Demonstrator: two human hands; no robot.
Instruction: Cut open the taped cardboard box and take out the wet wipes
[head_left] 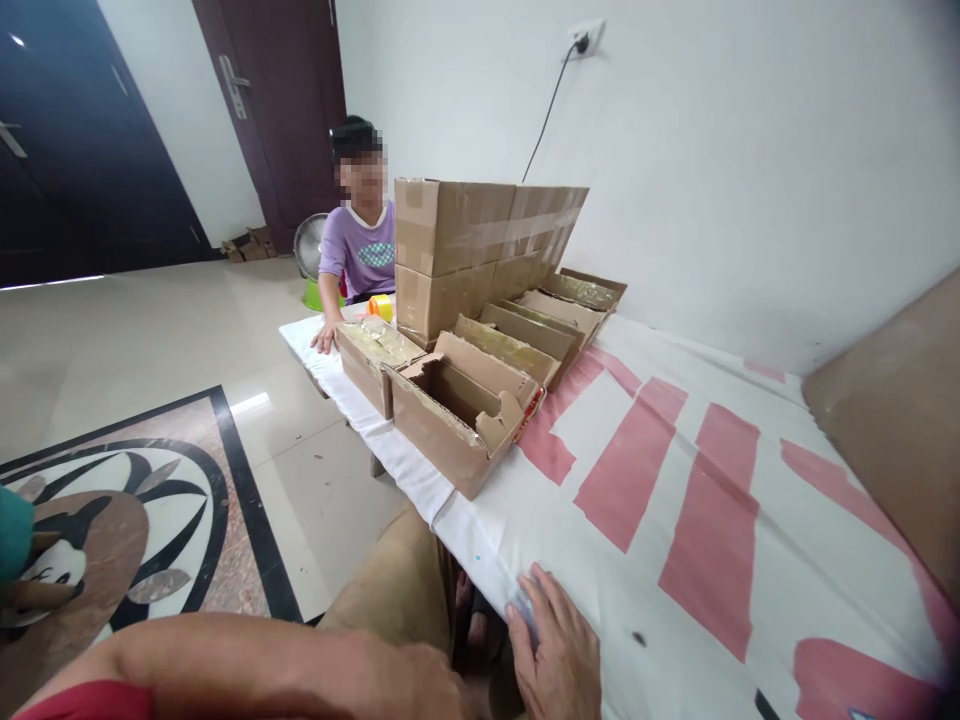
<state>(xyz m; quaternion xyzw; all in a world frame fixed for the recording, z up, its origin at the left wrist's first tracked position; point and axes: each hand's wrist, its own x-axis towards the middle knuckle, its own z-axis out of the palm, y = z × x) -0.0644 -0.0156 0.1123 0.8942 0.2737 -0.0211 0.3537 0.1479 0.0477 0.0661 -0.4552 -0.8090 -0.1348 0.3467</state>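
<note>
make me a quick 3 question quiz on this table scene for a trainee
1. True or false: the right hand rests flat on the white-and-red table cover at its near edge.
2. The nearest open cardboard box holds: A) rolls of tape B) nothing that shows C) fruit.
3. Who else touches the table, and where?

Key
1. True. The left hand is off the cover, below the table edge, holding nothing that shows.
2. B.
3. A person in a purple shirt at the far end, one hand on the cover beside the row of boxes.
</note>
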